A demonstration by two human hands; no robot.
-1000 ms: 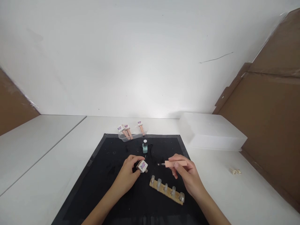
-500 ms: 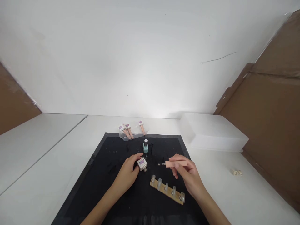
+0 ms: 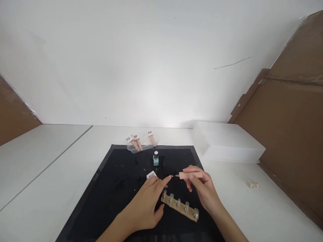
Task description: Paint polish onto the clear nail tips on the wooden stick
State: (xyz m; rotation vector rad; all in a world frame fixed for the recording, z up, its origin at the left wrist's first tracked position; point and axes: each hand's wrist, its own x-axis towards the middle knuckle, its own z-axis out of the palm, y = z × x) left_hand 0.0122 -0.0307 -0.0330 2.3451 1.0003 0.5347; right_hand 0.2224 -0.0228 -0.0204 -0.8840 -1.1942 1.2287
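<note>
My right hand (image 3: 202, 185) pinches the long pink cap of a nail polish brush (image 3: 191, 175), its thin bristle end pointing left. At that tip is the outstretched index finger of my left hand (image 3: 148, 201); whether they touch I cannot tell. My left hand is open and palm down, its thumb close to the left end of a wooden strip (image 3: 179, 207) that carries several clear nail tips. Partly hidden behind its fingers is a white polish bottle (image 3: 151, 174) with a purple label. A teal polish bottle (image 3: 155, 160) with a black, white-topped cap stands farther back.
A clear plastic tray (image 3: 145, 148) at the back holds several pink-capped bottles. Beneath the work lies a black mat (image 3: 113, 188). A white box (image 3: 229, 141) stands at the back right, with small cream rings (image 3: 254, 185) in front of it.
My left hand has come off the white bottle and moved right, stretching its index finger to the brush tip. My right hand with the brush has stayed nearly still.
</note>
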